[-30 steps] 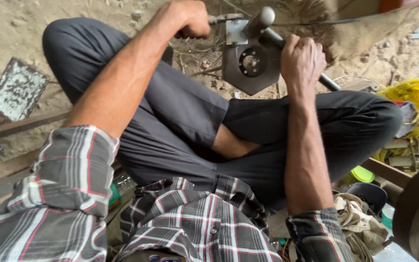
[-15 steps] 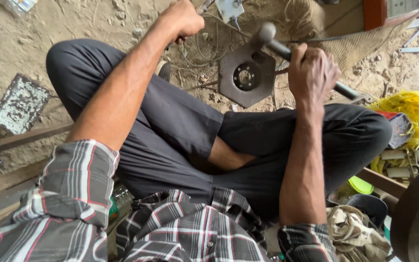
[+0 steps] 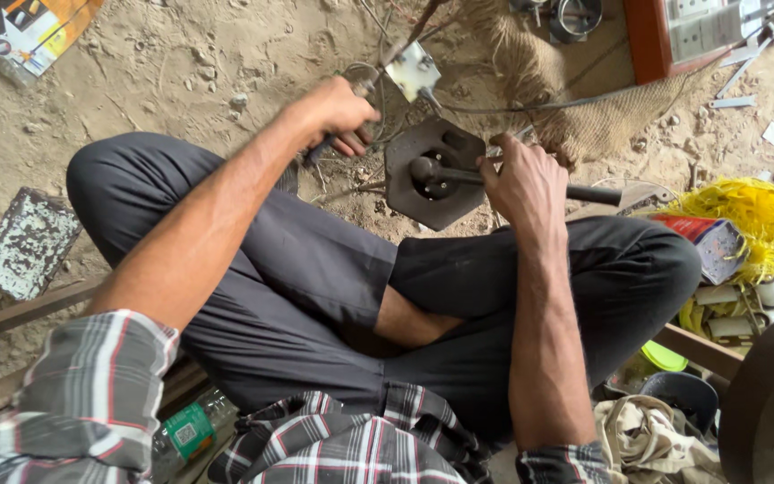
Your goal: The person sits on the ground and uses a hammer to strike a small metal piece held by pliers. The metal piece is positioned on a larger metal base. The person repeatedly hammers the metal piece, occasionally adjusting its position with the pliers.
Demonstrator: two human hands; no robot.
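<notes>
dark hexagonal metal plate (image 3: 432, 175) | on sandy ground | hammer (image 3: 512, 182) head at its centre hole

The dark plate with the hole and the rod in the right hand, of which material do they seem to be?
Dark plate: probably cast or stamped metal, dull grey-black finish, with rigid cut corners. Rod in the right hand: probably steel, dark, with a rounded head that sits at the plate's hole.
</notes>
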